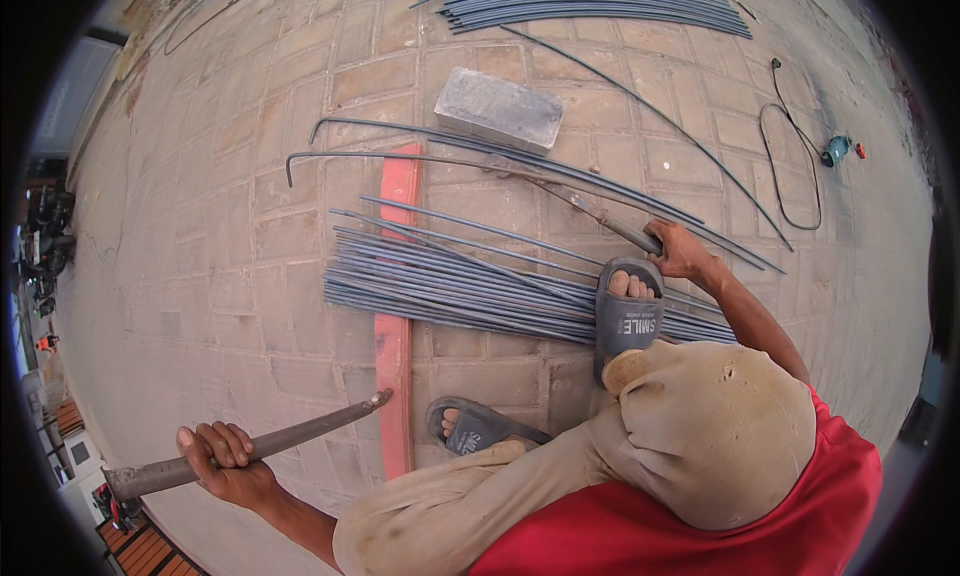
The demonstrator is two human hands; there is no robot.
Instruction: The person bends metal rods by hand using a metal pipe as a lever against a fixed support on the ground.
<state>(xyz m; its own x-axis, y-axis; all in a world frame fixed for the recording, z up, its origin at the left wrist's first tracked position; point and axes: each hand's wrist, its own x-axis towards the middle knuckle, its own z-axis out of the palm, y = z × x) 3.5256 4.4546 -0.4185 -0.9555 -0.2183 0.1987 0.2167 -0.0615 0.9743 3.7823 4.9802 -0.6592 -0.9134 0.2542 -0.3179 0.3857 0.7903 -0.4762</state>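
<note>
My left hand is wrapped round a grey metal pipe, whose narrow, rough end lies over a red beam. At the right, my right hand is closed on the handle of a pipe-handled metal tool. Its flat far end meets a thin steel rod with a hooked left end. A second hooked rod lies just beyond. Between my hands and body, a bundle of straight steel rods rests across the red beam. One sandalled foot is on the bundle.
A grey rectangular block sits beyond the hooked rods. More steel rods lie at the far edge, with a single rod slanting from them. At the right is a teal power tool with a black cord. Brick paving spreads around.
</note>
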